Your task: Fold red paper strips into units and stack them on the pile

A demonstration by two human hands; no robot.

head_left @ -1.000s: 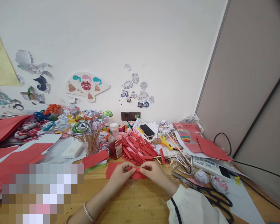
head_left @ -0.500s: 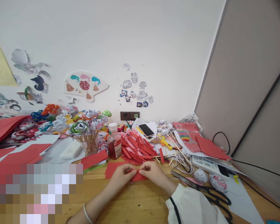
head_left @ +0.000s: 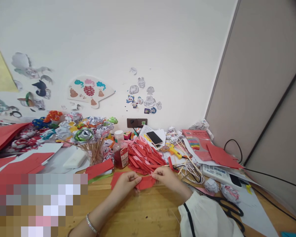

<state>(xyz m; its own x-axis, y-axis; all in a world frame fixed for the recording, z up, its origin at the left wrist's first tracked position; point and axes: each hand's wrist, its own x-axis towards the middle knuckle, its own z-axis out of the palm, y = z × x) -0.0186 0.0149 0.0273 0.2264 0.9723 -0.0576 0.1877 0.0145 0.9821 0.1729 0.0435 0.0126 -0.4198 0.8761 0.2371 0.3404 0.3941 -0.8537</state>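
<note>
Between my hands a small piece of red paper (head_left: 146, 183) is held just above the wooden table (head_left: 128, 210). My left hand (head_left: 128, 181) pinches its left side between thumb and fingers. At its upper right edge, my right hand (head_left: 164, 176) is closed with thumb and forefinger together on the paper. Partly behind my left hand lies another red sheet (head_left: 115, 180). Just beyond the hands is a heap of red paper strips (head_left: 144, 156). Black-handled scissors (head_left: 230, 207) lie by my right sleeve, their blades partly hidden.
A bottle of red liquid (head_left: 120, 153) stands left of the strips. Farther back are a phone (head_left: 154, 138) and a yellow glue gun (head_left: 175, 150). A bead string (head_left: 193, 173) and crumpled paper balls (head_left: 211, 185) lie right. Paper flowers (head_left: 85, 133) crowd the back left.
My right hand has moved right and slightly up, away from my left. The hands were close together over the paper; more of the red piece now shows between them.
</note>
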